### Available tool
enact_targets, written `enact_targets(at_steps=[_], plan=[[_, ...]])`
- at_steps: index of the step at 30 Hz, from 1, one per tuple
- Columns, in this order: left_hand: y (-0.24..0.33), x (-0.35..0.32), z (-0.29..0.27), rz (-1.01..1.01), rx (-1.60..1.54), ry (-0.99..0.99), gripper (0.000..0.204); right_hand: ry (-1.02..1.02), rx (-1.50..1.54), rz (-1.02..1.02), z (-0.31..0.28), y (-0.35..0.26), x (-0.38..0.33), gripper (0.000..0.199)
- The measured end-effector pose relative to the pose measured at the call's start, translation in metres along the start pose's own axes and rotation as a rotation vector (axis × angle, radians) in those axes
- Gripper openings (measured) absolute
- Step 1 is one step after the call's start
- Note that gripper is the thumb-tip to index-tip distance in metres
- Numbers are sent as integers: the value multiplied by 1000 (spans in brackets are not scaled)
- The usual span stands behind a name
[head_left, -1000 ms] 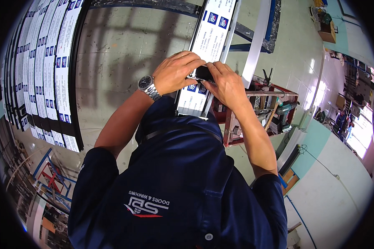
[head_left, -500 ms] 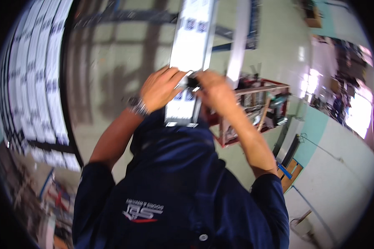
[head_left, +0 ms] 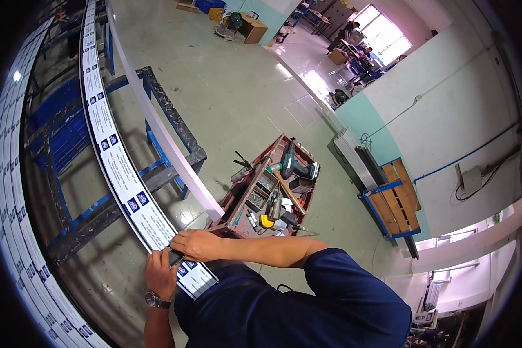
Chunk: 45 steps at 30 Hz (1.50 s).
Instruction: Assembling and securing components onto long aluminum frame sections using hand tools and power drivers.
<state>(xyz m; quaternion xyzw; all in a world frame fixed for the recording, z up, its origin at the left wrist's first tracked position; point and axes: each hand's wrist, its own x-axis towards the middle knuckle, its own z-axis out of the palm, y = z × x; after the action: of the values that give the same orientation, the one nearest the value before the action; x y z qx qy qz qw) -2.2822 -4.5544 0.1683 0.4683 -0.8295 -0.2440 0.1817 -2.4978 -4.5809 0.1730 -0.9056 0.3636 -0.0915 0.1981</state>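
Observation:
A long profile [head_left: 119, 169] wrapped in white printed film with dark blue squares runs from the far left to its near end at my waist. Close to that end, a small black piece [head_left: 176, 256] sits on the film, its kind unclear. My right hand [head_left: 195, 245] reaches across from the right, fingers closed at this piece. On the opposite edge, my left hand [head_left: 159, 274], with a metal watch on the wrist, grips the profile beside the black piece. The fingers partly cover the contact.
A red-framed tool trolley [head_left: 263, 203] with a cordless drill [head_left: 296, 164] and a yellow tape measure [head_left: 266, 221] stands right of the profile. Blue-and-black trestles [head_left: 174, 116] stand under the profile. Stacked film-wrapped profiles [head_left: 17, 232] line the left. A plain pale bar [head_left: 156, 124] runs alongside.
My view has swung to the right, so the hands and profile now appear lower left and the trolley shows fully. Both hands stay together at the black piece near the profile's end.

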Motion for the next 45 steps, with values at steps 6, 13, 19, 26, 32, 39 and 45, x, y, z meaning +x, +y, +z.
enact_targets(at_steps=[6,13,19,26,32,39,45], plan=[[-7,4,-4,-27,33,-67,60,35,-56,-10,4,3,4,56],[-30,-4,10,131,15,138,64,103,-139,-17,-5,0,9,30],[-29,-10,9,30,-133,109,56,-67,-206,33,-1,-5,13,41],[-25,-5,0,18,-86,101,54,93,-110,-23,-2,-2,9,44],[-19,-18,-4,-33,-72,88,54,-44,-24,-20,0,-3,11,56],[-14,-5,-5,-50,-123,64,55,-98,-11,39,-25,-3,11,54],[-17,-12,6,-116,-196,188,51,-106,-13,25,-14,1,15,54]])
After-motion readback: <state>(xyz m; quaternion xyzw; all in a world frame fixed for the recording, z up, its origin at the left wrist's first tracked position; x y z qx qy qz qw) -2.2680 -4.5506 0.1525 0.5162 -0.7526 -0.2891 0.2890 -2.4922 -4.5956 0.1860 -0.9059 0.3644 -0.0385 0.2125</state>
